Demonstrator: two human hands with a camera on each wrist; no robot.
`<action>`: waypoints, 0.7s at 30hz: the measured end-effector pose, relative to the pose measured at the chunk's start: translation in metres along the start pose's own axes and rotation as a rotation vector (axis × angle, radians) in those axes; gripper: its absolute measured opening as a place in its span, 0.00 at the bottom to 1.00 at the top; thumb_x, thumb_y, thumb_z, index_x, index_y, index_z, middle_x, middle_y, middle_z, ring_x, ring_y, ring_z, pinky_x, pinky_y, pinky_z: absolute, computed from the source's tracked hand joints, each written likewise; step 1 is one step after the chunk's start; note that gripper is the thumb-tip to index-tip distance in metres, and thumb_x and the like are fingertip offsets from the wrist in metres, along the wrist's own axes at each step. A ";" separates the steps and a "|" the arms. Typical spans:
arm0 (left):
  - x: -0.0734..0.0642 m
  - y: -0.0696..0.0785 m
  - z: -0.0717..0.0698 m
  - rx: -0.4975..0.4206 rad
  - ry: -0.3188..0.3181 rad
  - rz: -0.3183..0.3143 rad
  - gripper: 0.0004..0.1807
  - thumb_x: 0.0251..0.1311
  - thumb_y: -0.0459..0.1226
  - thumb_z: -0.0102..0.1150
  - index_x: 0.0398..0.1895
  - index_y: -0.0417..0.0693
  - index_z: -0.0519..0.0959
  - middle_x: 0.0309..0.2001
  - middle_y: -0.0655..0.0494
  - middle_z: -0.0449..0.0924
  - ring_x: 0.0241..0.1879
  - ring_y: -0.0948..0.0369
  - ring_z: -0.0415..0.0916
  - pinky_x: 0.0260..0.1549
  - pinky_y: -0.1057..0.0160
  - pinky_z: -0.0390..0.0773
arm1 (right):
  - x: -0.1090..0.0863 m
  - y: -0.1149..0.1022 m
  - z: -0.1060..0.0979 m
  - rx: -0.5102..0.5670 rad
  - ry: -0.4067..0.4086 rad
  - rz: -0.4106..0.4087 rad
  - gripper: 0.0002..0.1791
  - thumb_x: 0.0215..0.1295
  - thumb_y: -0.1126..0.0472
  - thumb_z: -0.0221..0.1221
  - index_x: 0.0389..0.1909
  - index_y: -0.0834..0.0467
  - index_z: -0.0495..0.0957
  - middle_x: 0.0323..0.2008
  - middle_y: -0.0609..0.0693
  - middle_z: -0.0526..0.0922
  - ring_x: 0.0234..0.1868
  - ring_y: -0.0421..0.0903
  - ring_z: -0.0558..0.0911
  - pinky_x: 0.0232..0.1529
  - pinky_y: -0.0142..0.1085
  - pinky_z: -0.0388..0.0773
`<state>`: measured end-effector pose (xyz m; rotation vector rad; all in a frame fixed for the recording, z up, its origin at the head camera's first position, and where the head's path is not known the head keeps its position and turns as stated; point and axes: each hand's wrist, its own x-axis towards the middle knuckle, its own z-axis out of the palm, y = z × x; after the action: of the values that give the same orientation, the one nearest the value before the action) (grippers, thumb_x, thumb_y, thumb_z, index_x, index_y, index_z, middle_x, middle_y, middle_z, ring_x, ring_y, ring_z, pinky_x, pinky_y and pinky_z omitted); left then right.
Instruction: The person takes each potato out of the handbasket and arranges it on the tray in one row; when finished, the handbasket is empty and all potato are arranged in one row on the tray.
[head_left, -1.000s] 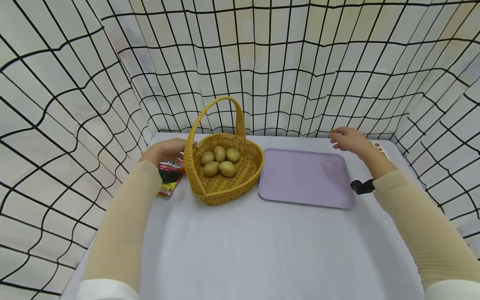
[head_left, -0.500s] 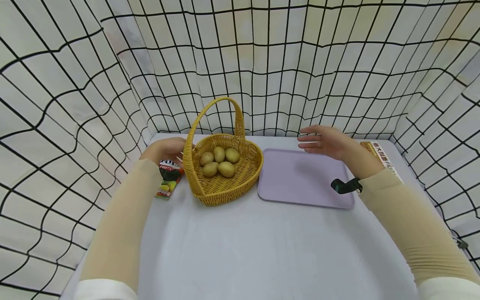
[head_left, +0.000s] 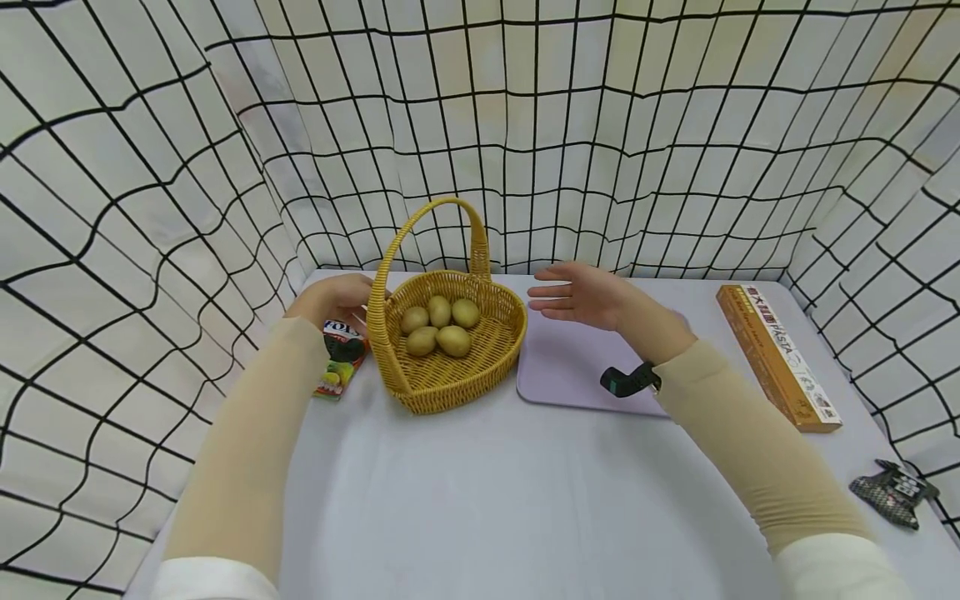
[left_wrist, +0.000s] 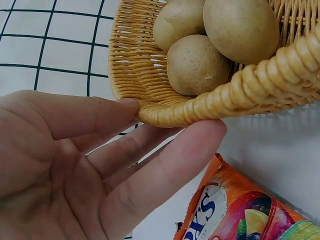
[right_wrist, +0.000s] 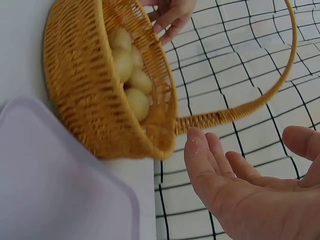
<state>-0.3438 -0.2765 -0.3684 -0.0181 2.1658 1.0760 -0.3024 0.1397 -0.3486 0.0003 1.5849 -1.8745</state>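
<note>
A yellow wicker basket [head_left: 442, 398] with a tall arched handle stands left of centre on the table, with several potatoes [head_left: 453, 340] in its left half. My left hand [head_left: 336, 298] holds the basket's left rim at the foot of the handle; in the left wrist view its thumb and fingertips meet the braided edge. My right hand [head_left: 588, 296] hovers over the lilac tray [head_left: 558, 375], just right of the basket, its fingers extended toward it and holding nothing. In the right wrist view, the basket's right side is near those fingers but apart from them.
Under my left hand lies a colourful fruit-candy bag [head_left: 341, 362]. An orange pasta box [head_left: 780, 358] lies right of the tray, and a small dark packet [head_left: 892, 493] near the table's right edge. Netted white curtains [head_left: 555, 150] enclose the back and sides.
My right hand has swept left from the tray's right side to beside the basket, uncovering the pasta box and dark packet. My left hand and the basket stay put.
</note>
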 end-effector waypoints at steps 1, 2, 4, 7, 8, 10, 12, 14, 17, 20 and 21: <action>0.000 0.000 0.000 0.000 0.006 0.000 0.31 0.79 0.39 0.44 0.78 0.30 0.55 0.71 0.30 0.64 0.42 0.58 0.85 0.44 0.55 0.90 | 0.003 0.001 0.004 0.007 -0.007 0.002 0.32 0.82 0.51 0.47 0.80 0.59 0.55 0.77 0.62 0.62 0.77 0.59 0.65 0.78 0.48 0.64; -0.001 -0.001 0.000 -0.004 0.012 -0.001 0.31 0.79 0.39 0.44 0.78 0.31 0.56 0.70 0.30 0.66 0.42 0.59 0.85 0.44 0.55 0.90 | 0.005 0.002 0.007 0.011 -0.014 0.004 0.32 0.82 0.51 0.47 0.80 0.59 0.55 0.78 0.62 0.61 0.77 0.59 0.65 0.79 0.48 0.63; -0.001 -0.002 0.000 -0.011 0.017 0.000 0.31 0.79 0.39 0.44 0.78 0.31 0.56 0.69 0.31 0.67 0.41 0.59 0.85 0.43 0.56 0.90 | 0.011 0.003 0.014 0.017 -0.027 0.008 0.32 0.82 0.51 0.47 0.80 0.59 0.55 0.78 0.63 0.60 0.78 0.59 0.64 0.79 0.48 0.63; -0.002 -0.003 0.000 -0.023 0.013 0.002 0.31 0.80 0.39 0.44 0.78 0.31 0.56 0.67 0.31 0.69 0.40 0.59 0.85 0.43 0.56 0.90 | 0.018 0.005 0.024 0.023 -0.044 0.013 0.31 0.83 0.50 0.46 0.79 0.59 0.56 0.78 0.65 0.60 0.78 0.60 0.64 0.80 0.49 0.61; -0.001 -0.003 0.000 -0.026 0.014 -0.001 0.30 0.80 0.39 0.44 0.78 0.31 0.56 0.67 0.32 0.69 0.40 0.59 0.85 0.44 0.56 0.90 | 0.021 0.005 0.027 0.021 -0.050 0.015 0.32 0.83 0.50 0.46 0.80 0.59 0.55 0.78 0.65 0.60 0.78 0.60 0.64 0.80 0.49 0.61; -0.001 -0.004 0.000 -0.024 0.014 -0.002 0.30 0.80 0.39 0.44 0.78 0.31 0.57 0.66 0.33 0.70 0.41 0.59 0.85 0.45 0.55 0.90 | 0.025 0.006 0.033 0.018 -0.063 0.017 0.32 0.83 0.51 0.45 0.80 0.60 0.55 0.78 0.65 0.59 0.78 0.60 0.63 0.80 0.49 0.59; 0.000 -0.004 0.000 -0.023 0.018 -0.003 0.30 0.80 0.38 0.45 0.77 0.32 0.57 0.66 0.33 0.70 0.41 0.59 0.85 0.45 0.55 0.90 | 0.029 0.007 0.037 0.017 -0.072 0.022 0.33 0.83 0.50 0.45 0.81 0.60 0.53 0.78 0.65 0.58 0.79 0.60 0.62 0.81 0.49 0.58; 0.000 -0.004 0.001 -0.019 0.021 0.001 0.30 0.80 0.38 0.45 0.78 0.32 0.57 0.65 0.32 0.70 0.41 0.59 0.85 0.45 0.55 0.90 | 0.032 0.008 0.041 0.020 -0.078 0.024 0.33 0.83 0.51 0.44 0.81 0.60 0.51 0.79 0.65 0.57 0.80 0.61 0.60 0.81 0.49 0.56; 0.001 -0.003 0.001 -0.020 0.023 0.005 0.30 0.80 0.38 0.44 0.78 0.32 0.57 0.66 0.31 0.69 0.41 0.58 0.85 0.44 0.55 0.90 | 0.037 0.010 0.046 0.033 -0.077 0.034 0.34 0.84 0.51 0.43 0.82 0.61 0.49 0.79 0.65 0.55 0.80 0.61 0.57 0.82 0.49 0.55; 0.001 -0.003 0.001 -0.018 0.023 -0.001 0.30 0.80 0.39 0.45 0.78 0.32 0.57 0.66 0.32 0.69 0.41 0.58 0.85 0.45 0.56 0.90 | 0.044 0.013 0.050 0.040 -0.070 0.053 0.34 0.84 0.50 0.42 0.82 0.61 0.48 0.80 0.65 0.54 0.81 0.61 0.56 0.82 0.50 0.55; 0.000 -0.003 0.001 -0.017 0.023 -0.003 0.30 0.79 0.39 0.46 0.78 0.32 0.57 0.66 0.32 0.69 0.41 0.59 0.85 0.45 0.56 0.90 | 0.046 0.014 0.052 0.042 -0.068 0.062 0.35 0.84 0.49 0.42 0.82 0.61 0.47 0.80 0.65 0.54 0.81 0.61 0.57 0.82 0.49 0.55</action>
<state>-0.3424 -0.2779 -0.3709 -0.0417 2.1763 1.0969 -0.3102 0.0716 -0.3659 0.0043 1.4834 -1.8410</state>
